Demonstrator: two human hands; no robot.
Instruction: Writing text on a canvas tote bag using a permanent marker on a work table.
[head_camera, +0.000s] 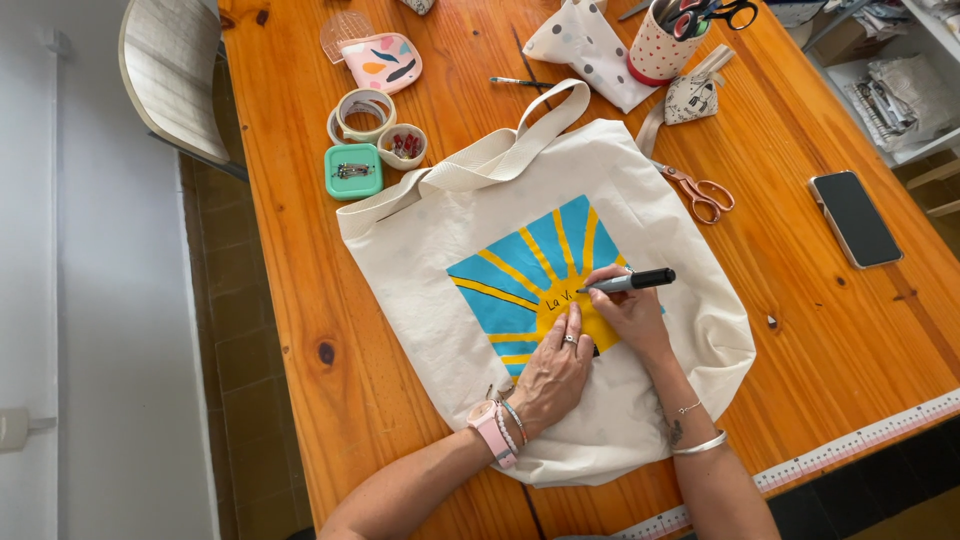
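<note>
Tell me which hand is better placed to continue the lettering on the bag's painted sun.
Right: the right hand holds the black marker, tip at the yellow sun. The left hand lies flat on the tote bag.

Scissors (699, 192) right of tote bag (430, 270)

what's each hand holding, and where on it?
Right hand grips the black marker around its barrel, tip on the tote bag. Left hand holds nothing; it lies flat on the bag.
</note>
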